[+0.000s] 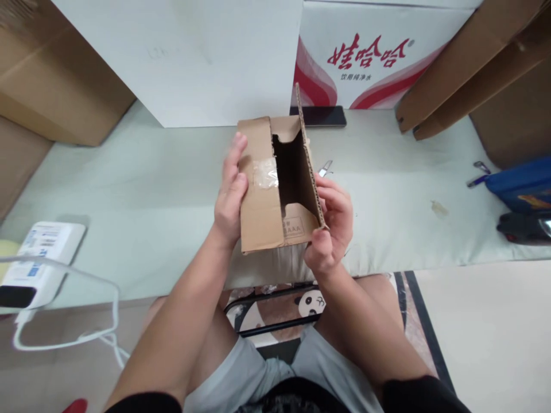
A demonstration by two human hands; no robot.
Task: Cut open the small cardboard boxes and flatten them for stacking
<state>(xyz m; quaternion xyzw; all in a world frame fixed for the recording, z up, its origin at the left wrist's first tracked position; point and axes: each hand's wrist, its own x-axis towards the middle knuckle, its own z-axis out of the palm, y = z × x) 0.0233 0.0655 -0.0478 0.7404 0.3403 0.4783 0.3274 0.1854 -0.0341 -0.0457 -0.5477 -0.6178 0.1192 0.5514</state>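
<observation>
Between my two hands is a small brown cardboard box [260,215] with one flap raised and a dark opening; its inside is too dark to make out. Clear tape sticks to the flap on its left half. My left hand [232,192] lies along the box's left side, fingers pressed against it. My right hand [331,221] pinches the raised flap at its lower right corner, thumb in front and fingers behind. Just beyond my right fingers, a small metal blade [325,168] lies on the pale green surface [172,178].
Large white boxes [193,63] stand at the back, a dark phone [322,116] before them. Cardboard boxes [55,74] flank both sides. A white device with a cable [47,252] lies left; a blue pouch [520,183] and black object [525,228] lie right.
</observation>
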